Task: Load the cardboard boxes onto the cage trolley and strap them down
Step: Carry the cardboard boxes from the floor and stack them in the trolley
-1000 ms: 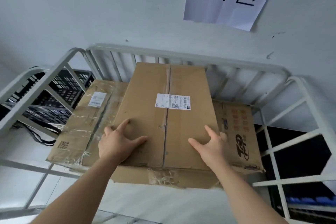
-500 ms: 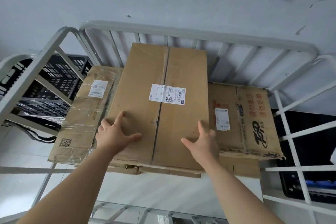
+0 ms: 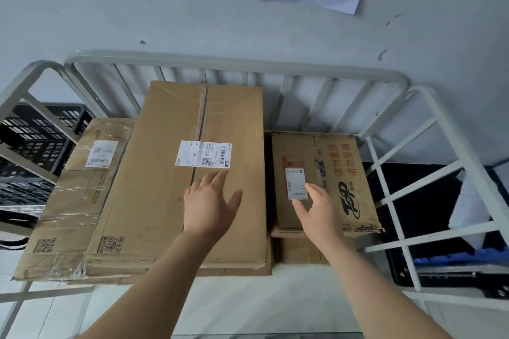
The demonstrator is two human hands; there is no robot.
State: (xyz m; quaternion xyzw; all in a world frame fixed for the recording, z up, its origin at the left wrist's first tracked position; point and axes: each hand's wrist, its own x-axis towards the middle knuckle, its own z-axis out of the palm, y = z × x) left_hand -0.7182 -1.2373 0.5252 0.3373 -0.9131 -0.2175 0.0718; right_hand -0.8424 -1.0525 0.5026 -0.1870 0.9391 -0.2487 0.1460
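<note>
"Head view: where does the long carton [image 3: 176, 201] sit?"

"Flat in the middle of the cage trolley [image 3: 234, 62], with its far end near the back rails. A taped box [image 3: 80, 201] is at its left and a printed box [image 3: 338, 173] lower at its right."

"How would it handle?"

"Stiff board, I'd judge, but broad and awkward for one person. The creased corners suggest the edges crush easily. Any shifting is best done by the two long sides near the front corners, not the taped seam."

"And the hands?"

"The left hand [image 3: 209, 206] is over the carton's lid, just below the shipping label [image 3: 203, 155]. Its fingers [image 3: 217, 177] are straight and spread, holding nothing. The right hand [image 3: 316, 209] is over the printed box beside its small label, fingers loosely apart, also empty. Whether either palm actually presses the cardboard, I can't tell from this angle."
</note>
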